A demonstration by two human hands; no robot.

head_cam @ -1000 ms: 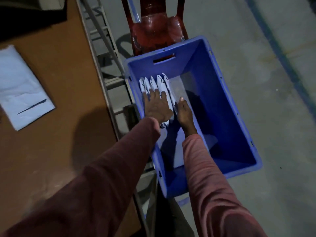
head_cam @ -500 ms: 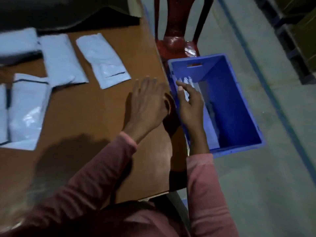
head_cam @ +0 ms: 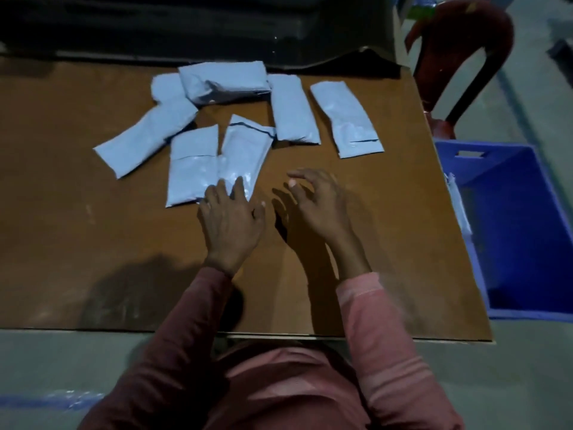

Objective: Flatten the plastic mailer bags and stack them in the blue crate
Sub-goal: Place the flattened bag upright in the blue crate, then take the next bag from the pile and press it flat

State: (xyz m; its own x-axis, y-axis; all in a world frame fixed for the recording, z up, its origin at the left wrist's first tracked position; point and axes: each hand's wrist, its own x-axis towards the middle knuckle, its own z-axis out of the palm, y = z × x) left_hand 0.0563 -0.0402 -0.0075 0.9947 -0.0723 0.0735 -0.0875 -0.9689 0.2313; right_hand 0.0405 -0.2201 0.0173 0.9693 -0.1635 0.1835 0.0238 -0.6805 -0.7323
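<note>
A second ago both hands were down inside the blue plastic crate, pressing on the pale mailers stacked there. Half a second ago they were lifting away over the table's right edge. Now both are above the middle of the brown wooden table, and the view has swung so that the crate sits at the right edge of the picture, on the floor just beside the table.

The left hand lies flat, its fingers straight, the fingertips resting on the near end of a light blue-grey plastic mailer bag. It grips nothing. The right hand hovers just beside it above bare table, fingers loosely curled, holding nothing.

That mailer overlaps a second flat mailer on its left. Four more lie farther back: a slanted one at the left, a bulkier folded one at the rear, and two long ones and to the right, apart from each other.

In the crate, a narrow strip of pale stacked mailers shows against its left wall; their number cannot be told. A dark red plastic chair stands behind the crate.
</note>
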